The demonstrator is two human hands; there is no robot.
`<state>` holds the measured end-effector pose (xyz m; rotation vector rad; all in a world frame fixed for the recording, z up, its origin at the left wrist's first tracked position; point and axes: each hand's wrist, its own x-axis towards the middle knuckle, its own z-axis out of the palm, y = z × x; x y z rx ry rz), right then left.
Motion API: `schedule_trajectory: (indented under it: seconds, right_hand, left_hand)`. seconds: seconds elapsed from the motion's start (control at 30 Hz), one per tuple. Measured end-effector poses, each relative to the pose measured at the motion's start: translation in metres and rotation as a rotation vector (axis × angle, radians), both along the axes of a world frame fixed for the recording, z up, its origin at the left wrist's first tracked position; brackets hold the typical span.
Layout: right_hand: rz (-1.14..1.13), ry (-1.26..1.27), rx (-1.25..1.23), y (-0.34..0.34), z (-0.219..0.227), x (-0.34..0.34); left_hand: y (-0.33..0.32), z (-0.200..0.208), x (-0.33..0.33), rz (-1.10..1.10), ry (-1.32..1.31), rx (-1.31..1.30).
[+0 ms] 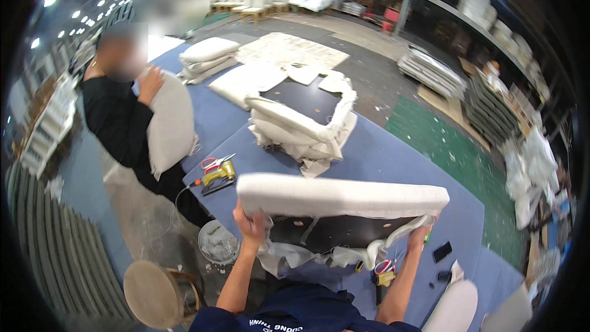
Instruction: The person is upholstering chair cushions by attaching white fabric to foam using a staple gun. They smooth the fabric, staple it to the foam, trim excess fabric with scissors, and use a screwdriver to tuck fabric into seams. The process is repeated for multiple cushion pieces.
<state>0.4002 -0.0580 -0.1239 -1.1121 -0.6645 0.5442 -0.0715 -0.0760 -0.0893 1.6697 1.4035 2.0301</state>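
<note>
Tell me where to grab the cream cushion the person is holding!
Grip the cushion by its two short ends, coming from left and right, as the left hand and right hand do. It's long and slab-shaped, so a hand at each end should balance it. I'd avoid the loose fabric along its near edge.

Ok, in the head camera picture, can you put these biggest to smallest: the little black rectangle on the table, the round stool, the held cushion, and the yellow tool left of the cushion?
1. Held cushion
2. Round stool
3. Yellow tool
4. Black rectangle

That's how big they look here.
</note>
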Motion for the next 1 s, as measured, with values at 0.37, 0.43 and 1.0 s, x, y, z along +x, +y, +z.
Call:
schedule_trajectory:
  seconds: [0.37, 0.43, 1.0]
  right_hand:
    - [0.220, -0.489, -0.146, -0.103, 0.102, -0.141]
    - [0.223, -0.546, -0.111, -0.088, 0.097, -0.160]
    - [0.665, -0.459, 0.174, 0.006, 0.202, -0.212]
  left_hand:
    - [0.025, 0.110, 0.163, -0.889, 0.331, 0.024]
    - [0.032, 0.115, 0.179, -0.957, 0.317, -0.040]
    - [0.051, 0.144, 0.073, -0.971, 0.215, -0.073]
